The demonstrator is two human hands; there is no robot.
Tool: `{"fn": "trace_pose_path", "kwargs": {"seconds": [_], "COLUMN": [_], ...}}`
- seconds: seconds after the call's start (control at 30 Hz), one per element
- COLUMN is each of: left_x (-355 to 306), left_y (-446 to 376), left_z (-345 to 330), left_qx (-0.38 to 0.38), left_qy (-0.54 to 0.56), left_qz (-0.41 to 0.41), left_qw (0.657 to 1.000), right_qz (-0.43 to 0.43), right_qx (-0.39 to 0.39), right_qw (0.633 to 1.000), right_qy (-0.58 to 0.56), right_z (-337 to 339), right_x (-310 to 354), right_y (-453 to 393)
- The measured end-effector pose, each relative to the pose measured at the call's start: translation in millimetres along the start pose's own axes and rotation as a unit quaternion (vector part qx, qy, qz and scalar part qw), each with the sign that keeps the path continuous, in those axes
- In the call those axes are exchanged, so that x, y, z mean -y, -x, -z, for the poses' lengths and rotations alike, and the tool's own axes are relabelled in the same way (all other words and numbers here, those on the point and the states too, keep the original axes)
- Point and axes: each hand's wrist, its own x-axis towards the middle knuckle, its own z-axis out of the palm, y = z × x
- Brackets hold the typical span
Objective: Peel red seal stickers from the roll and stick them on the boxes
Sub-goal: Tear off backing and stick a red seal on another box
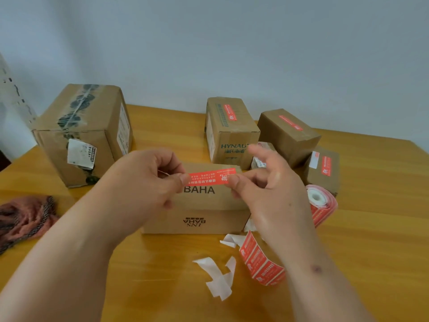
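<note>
While I am looking down from my head, my left hand (148, 180) and right hand (262, 187) are each pinching an end of a red sticker (210, 176), stretching it flat above the BAHA box (202, 205); the roll (321, 204) is lying right of it on the surface (162, 275).

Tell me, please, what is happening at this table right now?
A person is sealing cardboard boxes. The left hand and right hand pinch the two ends of a red seal sticker, held stretched above the BAHA box. The sticker roll lies to the right, its strip trailing toward peeled white backing scraps. The HYNAUT box behind already carries a red sticker.
</note>
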Motion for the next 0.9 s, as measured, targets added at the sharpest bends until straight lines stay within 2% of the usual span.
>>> {"fn": "trace_pose_path", "kwargs": {"seconds": [0.1,0.23,0.43,0.53,0.9], "left_x": [5,9,10,14,19], "left_y": [-12,-26,-38,-40,-49], "left_z": [8,11,2,1,-10], "left_qx": [0.013,0.023,-0.008,-0.013,0.005], "left_qy": [0.071,0.097,0.011,0.005,-0.141], "left_qz": [0.005,0.022,0.007,0.004,0.008], "left_qw": [0.997,0.995,1.0,1.0,0.99], "right_qz": [0.019,0.014,0.029,0.002,-0.018], "right_qx": [-0.01,-0.01,-0.041,-0.019,0.023], "right_qw": [1.0,0.999,0.993,0.993,0.975], "right_qy": [0.01,0.035,0.11,0.118,0.219], "right_z": [-4,-13,-26,-27,-36], "right_x": [3,3,0,-2,-5], "right_y": [-12,-21,-28,-30,-35]}}
